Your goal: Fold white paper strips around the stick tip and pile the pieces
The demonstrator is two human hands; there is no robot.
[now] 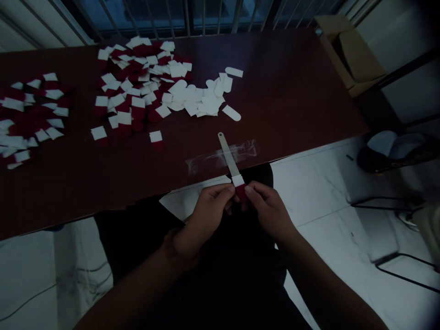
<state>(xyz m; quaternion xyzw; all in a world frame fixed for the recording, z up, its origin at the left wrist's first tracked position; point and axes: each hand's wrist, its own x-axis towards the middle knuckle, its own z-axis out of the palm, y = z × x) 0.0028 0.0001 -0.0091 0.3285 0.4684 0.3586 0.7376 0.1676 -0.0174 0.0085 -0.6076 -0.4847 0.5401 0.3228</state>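
Note:
Both hands meet in front of the table's near edge, above my lap. My left hand (pixel 215 201) pinches the left side of a small dark-red piece with a white end (pixel 239 185). My right hand (pixel 266 201) grips its right side, thumb on top. A flat, pale strip with a hole at its far end (pixel 227 151) reaches from the table to the white end; whether it goes inside cannot be seen. Clear plastic film or tape (pixel 202 162) lies across the tabletop under the strip. My lower fingers are partly hidden.
On the dark table (pixel 292 101) lie a heap of red-and-white pieces (pixel 137 87), a second heap (pixel 20 119) at far left and a pile of white round-ended cards (pixel 202 98). A cardboard box (pixel 357 55) stands by the right end; window bars run behind.

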